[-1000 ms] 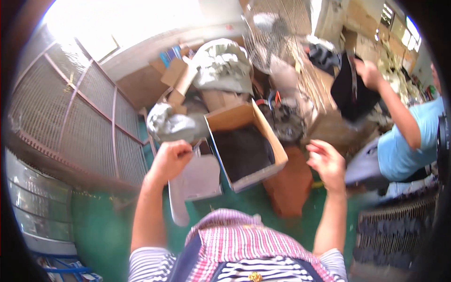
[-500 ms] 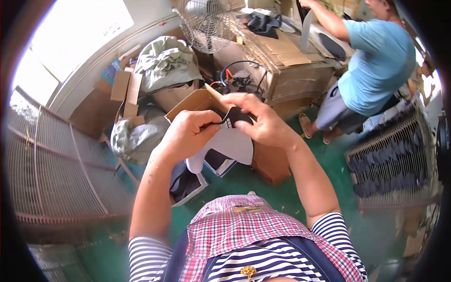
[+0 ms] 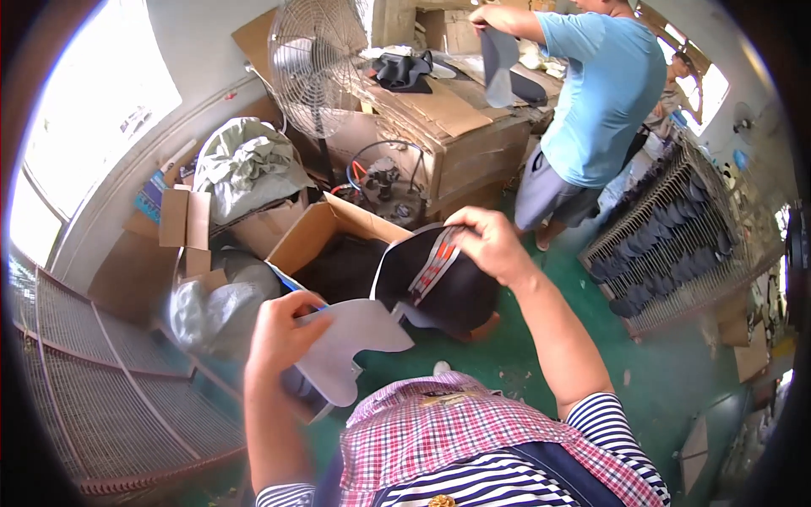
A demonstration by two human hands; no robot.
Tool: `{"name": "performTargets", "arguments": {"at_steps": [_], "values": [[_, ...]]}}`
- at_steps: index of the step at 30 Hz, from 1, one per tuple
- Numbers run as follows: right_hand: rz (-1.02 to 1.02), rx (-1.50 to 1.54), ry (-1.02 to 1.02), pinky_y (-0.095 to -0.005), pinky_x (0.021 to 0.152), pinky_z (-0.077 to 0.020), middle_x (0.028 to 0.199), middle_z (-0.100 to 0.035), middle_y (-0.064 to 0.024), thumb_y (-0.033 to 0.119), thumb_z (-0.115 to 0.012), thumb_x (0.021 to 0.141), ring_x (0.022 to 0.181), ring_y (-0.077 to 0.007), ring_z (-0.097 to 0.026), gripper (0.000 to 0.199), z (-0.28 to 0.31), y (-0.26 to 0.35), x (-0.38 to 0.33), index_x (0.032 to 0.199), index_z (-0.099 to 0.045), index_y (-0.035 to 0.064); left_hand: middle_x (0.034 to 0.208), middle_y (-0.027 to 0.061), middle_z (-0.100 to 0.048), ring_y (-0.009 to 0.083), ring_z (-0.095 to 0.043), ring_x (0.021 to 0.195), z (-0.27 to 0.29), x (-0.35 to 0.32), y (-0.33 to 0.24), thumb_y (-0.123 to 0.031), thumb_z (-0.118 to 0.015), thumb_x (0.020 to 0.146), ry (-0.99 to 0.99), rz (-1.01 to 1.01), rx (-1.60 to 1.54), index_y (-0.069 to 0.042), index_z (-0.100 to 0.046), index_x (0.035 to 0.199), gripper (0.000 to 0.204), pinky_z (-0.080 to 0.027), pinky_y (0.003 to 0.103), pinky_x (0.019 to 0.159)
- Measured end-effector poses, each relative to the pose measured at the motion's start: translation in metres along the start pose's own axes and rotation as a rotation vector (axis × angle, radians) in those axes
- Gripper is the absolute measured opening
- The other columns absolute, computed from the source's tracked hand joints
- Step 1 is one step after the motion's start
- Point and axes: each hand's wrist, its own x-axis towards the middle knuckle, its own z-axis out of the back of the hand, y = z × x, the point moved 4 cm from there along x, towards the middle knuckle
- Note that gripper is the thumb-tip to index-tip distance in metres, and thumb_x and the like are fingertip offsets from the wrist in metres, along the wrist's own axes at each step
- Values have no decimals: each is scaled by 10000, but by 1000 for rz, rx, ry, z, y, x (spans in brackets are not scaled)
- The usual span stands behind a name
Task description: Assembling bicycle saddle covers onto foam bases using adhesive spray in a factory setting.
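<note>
just above the open cardboard box (image 3: pixel 317 232), the left hand (image 3: pixel 283 334) pinched a flat, grey, curvy-edged cut piece (image 3: pixel 351 346), while the right hand (image 3: pixel 490 245) gripped a black fabric shoe upper (image 3: pixel 443 291) with a striped strap. the two overlapped, seemingly mid-pairing; more dark pieces lay in the box.
</note>
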Motion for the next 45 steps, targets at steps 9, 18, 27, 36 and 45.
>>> {"name": "performTargets", "arguments": {"at_steps": [9,18,27,36,45], "values": [[-165,61,-236,-236,657,-490,809,-638,-47,6,-615,801,709,-97,-593,133,101,13,-3,927,-618,-35,598,22,-502,87,-458,581,-14,-52,135,-30,-612,714,-61,264,-221,29,-550,719,86,-393,246,531],[-210,-35,-470,-259,623,-515,812,-646,-71,61,-642,811,676,-121,-616,155,168,75,-1,934,-617,-29,632,-10,-472,63,-433,609,-41,-46,183,-24,-570,774,-99,284,-411,15,-523,731,74,-354,219,536],[-80,-130,-509,-266,728,-514,902,-647,-86,76,-634,821,783,-139,-625,202,203,145,-1,997,-599,-18,673,-40,-425,46,-407,647,-41,-33,174,-7,-543,811,-137,271,-534,-19,-478,743,95,-334,189,582],[-18,-109,-532,-270,721,-500,920,-644,-79,73,-642,815,797,-140,-618,241,212,171,4,1032,-602,-23,664,-31,-406,52,-393,646,-43,-21,144,-16,-550,791,-99,276,-507,-18,-451,723,120,-319,201,566],[-15,-117,-488,-264,697,-509,877,-646,-77,94,-640,822,765,-135,-619,168,204,184,11,957,-616,-5,591,25,-514,81,-473,555,-77,1,101,-39,-603,726,38,184,-452,40,-565,699,91,-390,236,506]]}}
